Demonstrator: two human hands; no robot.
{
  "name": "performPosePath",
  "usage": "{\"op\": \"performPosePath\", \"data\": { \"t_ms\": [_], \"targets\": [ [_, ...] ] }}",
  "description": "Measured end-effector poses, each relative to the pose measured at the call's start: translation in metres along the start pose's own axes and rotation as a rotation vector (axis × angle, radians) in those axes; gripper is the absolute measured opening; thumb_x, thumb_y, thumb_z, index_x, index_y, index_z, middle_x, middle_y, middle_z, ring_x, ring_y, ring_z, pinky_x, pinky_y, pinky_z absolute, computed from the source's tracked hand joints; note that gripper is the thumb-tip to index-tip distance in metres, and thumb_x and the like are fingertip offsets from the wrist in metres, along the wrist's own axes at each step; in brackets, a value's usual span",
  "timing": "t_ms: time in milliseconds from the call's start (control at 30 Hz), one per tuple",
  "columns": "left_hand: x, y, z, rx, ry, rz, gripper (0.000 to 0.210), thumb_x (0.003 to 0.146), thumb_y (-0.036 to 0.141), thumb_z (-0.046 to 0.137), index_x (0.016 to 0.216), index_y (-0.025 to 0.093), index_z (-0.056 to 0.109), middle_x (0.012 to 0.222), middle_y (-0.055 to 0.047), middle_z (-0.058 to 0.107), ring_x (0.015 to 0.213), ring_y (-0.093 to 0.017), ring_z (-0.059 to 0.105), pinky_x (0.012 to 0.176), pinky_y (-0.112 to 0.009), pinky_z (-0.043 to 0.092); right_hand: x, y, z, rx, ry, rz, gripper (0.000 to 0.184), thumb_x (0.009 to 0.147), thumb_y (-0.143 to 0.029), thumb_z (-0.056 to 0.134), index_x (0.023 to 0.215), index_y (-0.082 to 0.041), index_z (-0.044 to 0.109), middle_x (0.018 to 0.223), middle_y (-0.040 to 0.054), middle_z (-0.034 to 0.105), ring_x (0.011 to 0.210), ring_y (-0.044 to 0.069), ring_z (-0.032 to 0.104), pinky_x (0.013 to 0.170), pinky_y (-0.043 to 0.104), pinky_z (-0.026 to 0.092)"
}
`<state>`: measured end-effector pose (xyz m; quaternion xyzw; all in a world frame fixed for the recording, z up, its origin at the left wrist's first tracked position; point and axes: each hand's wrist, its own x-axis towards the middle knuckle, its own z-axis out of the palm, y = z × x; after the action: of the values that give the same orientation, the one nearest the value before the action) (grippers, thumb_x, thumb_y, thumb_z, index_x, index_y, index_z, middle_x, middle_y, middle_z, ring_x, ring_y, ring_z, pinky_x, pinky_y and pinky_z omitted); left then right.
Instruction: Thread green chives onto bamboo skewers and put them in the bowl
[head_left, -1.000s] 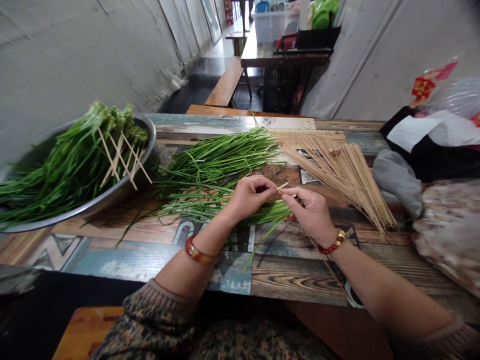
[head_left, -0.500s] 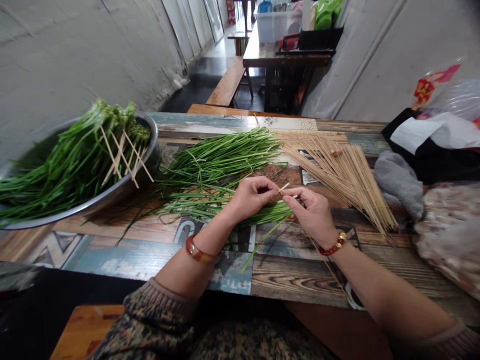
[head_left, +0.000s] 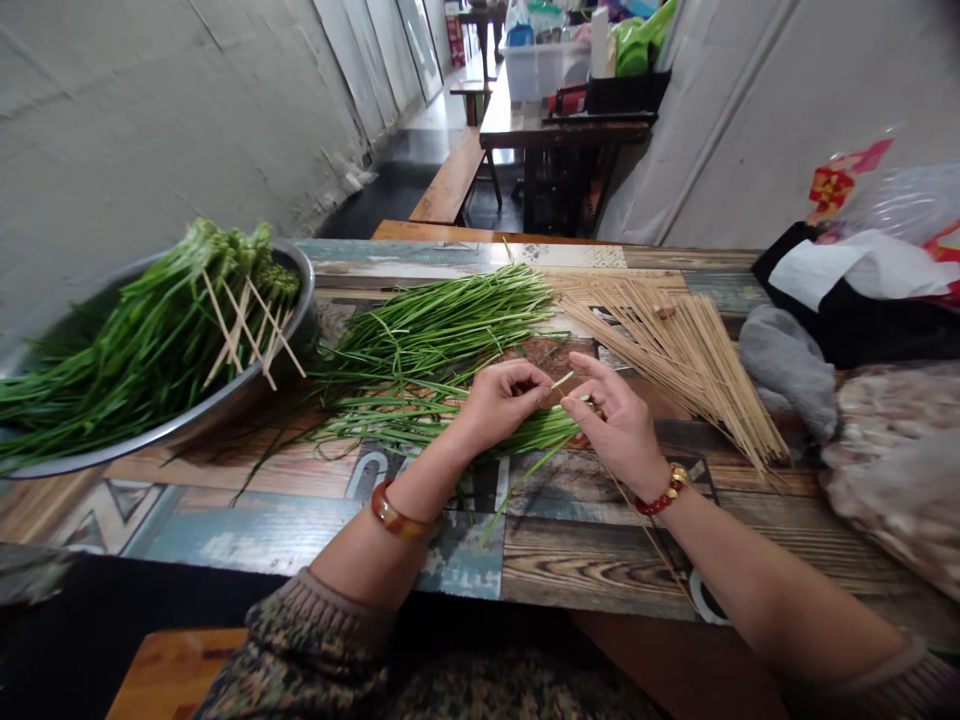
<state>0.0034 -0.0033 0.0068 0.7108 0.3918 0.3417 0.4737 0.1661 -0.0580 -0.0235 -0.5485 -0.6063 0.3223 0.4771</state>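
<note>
Just past the near edge of the bench point(head_left: 570, 555), a thin skewer point(head_left: 651, 537) slants into the right hand point(head_left: 619, 420), pinched there; the left hand point(head_left: 501, 405) nips a green stem point(head_left: 563, 379) above loose stalks point(head_left: 537, 432), before a skewer pile point(head_left: 724, 372).

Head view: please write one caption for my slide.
Left hand pinching a green stalk, right hand holding a thin skewer, between a metal bowl and piled sticks.

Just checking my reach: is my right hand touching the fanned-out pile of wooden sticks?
Apart: the head view shows a strip of tabletop between your right hand and the pile of wooden sticks.
</note>
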Motion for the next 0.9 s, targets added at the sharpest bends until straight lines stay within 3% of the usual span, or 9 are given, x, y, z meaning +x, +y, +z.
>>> {"op": "performPosePath", "data": {
  "t_ms": [200,400,600,767,900],
  "targets": [
    [-0.001,-0.003,0.0,0.048,-0.015,0.03,0.015,0.077,0.024,0.063,0.072,0.011,0.069,0.067,-0.002,0.061,0.062,-0.01,0.051,0.058,-0.021,0.037,0.0,0.0,0.0,0.044,-0.002,0.012,0.03,0.084,-0.03,0.058,0.112,-0.021,0.054,0.071,-0.0024,0.061,0.062,0.012,0.057,0.059,0.024,0.046],
    [-0.001,-0.001,-0.001,0.043,-0.198,0.086,0.019,0.082,0.024,0.057,0.074,0.01,0.067,0.073,-0.004,0.063,0.069,-0.012,0.055,0.065,-0.021,0.042,0.0,0.005,0.001,-0.022,0.032,-0.015,0.016,0.083,-0.034,0.059,0.09,-0.02,0.055,0.076,0.0003,0.061,0.065,0.013,0.057,0.059,0.024,0.044],
    [-0.002,0.004,-0.009,0.063,-0.273,0.019,0.025,0.083,0.03,0.055,0.088,0.011,0.069,0.081,-0.004,0.068,0.073,-0.013,0.056,0.069,-0.022,0.043,0.004,0.003,-0.004,0.136,-0.041,0.06,0.034,0.091,-0.043,0.047,0.115,-0.021,0.056,0.08,0.002,0.063,0.065,0.013,0.058,0.058,0.025,0.046],
    [0.0,0.004,-0.02,0.136,-0.094,-0.06,0.029,0.081,0.036,0.055,0.073,0.01,0.067,0.067,-0.002,0.061,0.063,-0.011,0.05,0.06,-0.02,0.039,0.009,0.006,-0.006,0.329,-0.053,0.106,0.042,0.093,-0.05,0.037,0.108,-0.018,0.059,0.079,0.0038,0.064,0.059,0.013,0.061,0.054,0.025,0.047],
    [0.008,0.001,-0.024,0.16,0.102,-0.08,0.029,0.079,0.037,0.057,0.071,0.01,0.064,0.064,-0.001,0.056,0.06,-0.009,0.046,0.057,-0.02,0.037,0.014,0.002,-0.005,0.205,-0.126,0.041,0.035,0.092,-0.044,0.042,0.086,-0.017,0.063,0.07,0.002,0.064,0.053,0.011,0.058,0.051,0.022,0.044]
  ]
}}
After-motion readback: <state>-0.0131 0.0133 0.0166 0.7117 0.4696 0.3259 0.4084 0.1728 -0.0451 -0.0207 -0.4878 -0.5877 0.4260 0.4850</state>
